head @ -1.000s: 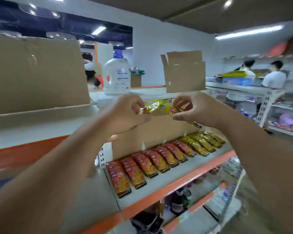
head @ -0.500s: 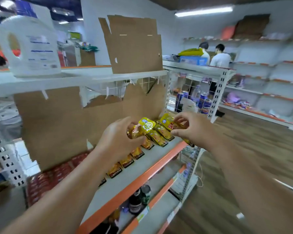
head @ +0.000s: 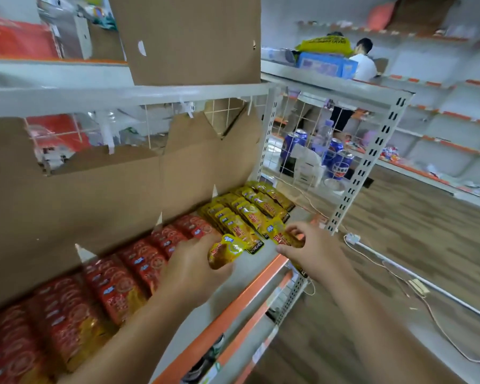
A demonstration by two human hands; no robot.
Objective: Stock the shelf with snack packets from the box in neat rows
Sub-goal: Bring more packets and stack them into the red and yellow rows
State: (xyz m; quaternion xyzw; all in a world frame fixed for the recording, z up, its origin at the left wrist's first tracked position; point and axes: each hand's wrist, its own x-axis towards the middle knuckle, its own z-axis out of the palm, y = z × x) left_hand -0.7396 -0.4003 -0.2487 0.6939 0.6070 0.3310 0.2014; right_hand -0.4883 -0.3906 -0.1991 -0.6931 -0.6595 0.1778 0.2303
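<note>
At the far left, red packets (head: 67, 314) lie in overlapping rows on the shelf (head: 261, 257). They run back to a torn cardboard backing (head: 94, 203) that stands along the rear. On the level above, a cardboard sheet (head: 191, 40) stands upright.

The left hand (head: 189, 270) is at the front of the shelf, where the red rows end. Its fingers are curled round 1 crumpled yellow packet (head: 225, 252), gripping it over the bare shelf surface, just in front of the nearest yellow row.

Behind it and to the right, the yellow packets (head: 250, 212) already on the shelf lie in several slanting, overlapping rows. These reach the back right corner.

The right hand (head: 311, 250) is just right of the left one, over the shelf's orange front edge. Its thumb and fingers pinch a second yellow packet (head: 281, 235) by one end, at the front of the yellow rows. A dark packet end shows beneath the palm. Whether this hand holds more than 1 packet, I cannot tell.

Further right, a white perforated post (head: 362, 173) rises at the shelf's corner. Blue cans (head: 341, 164) stand behind wire mesh beside it. Beyond lies a wooden floor (head: 427, 217). 2 people (head: 363, 62) stand by the far shelving, too blurred to make out more.
</note>
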